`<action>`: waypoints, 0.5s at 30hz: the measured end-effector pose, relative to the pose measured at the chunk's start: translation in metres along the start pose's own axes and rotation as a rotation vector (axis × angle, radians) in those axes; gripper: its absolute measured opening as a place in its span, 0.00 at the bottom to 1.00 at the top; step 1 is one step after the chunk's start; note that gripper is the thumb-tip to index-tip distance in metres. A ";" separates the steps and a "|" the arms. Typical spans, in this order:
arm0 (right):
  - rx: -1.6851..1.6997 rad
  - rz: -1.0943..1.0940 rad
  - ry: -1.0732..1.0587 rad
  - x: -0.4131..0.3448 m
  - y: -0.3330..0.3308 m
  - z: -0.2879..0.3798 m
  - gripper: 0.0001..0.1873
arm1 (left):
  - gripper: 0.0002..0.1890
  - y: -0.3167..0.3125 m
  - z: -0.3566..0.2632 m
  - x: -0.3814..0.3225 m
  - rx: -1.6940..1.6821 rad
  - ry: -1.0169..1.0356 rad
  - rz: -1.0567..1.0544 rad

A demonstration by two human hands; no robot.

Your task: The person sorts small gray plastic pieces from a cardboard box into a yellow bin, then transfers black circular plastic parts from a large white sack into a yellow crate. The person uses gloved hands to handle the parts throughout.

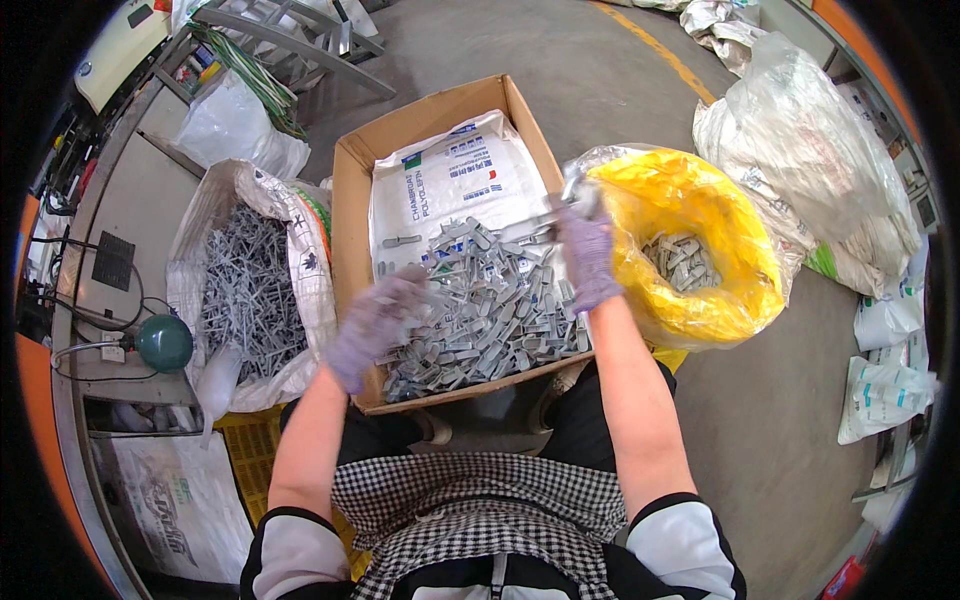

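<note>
A cardboard box [349, 202] stands before me, lined with a printed white sack [457, 169]. Small grey plastic parts [502, 307] are heaped over its near half. My left hand [386, 319], in a purple glove, is blurred above the heap's left side; whether its fingers hold anything cannot be made out. At the box's right edge, beside the yellow bag [675, 169], my gloved right hand [589, 251] grips some grey plastic parts [581, 193], blurred by motion. Similar grey parts [681, 262] lie at the bottom of that yellow bag.
Left of the box, an open white woven sack [311, 292] holds thin grey plastic sprues [251, 292]. A metal bench [112, 225] with a green round lamp head [163, 343] borders the left. Filled sacks [810, 165] lie at the right. A metal ladder-like frame [300, 49] stands behind.
</note>
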State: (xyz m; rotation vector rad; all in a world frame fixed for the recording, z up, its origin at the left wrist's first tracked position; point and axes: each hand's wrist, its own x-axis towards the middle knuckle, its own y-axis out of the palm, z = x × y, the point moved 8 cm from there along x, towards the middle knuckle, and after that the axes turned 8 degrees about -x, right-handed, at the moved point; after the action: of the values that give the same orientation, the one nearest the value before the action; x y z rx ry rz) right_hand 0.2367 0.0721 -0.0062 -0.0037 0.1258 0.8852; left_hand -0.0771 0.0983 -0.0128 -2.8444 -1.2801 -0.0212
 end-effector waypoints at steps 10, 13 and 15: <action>-1.307 -0.597 -0.094 0.039 -0.162 0.032 0.42 | 0.21 -0.256 -0.046 -0.090 1.903 -0.508 -1.058; -1.224 -0.473 -0.414 0.041 -0.119 0.032 0.39 | 0.16 -0.171 0.025 -0.014 1.842 -0.138 -0.541; -1.105 -0.315 -0.496 0.040 -0.085 0.025 0.36 | 0.24 -0.098 0.123 0.023 1.418 -0.525 0.029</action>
State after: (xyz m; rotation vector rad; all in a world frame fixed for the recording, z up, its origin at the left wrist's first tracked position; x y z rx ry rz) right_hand 0.3299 0.0503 0.0097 -0.8073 -0.8159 0.5264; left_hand -0.1348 0.1837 -0.1338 -1.6057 -0.7107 1.1540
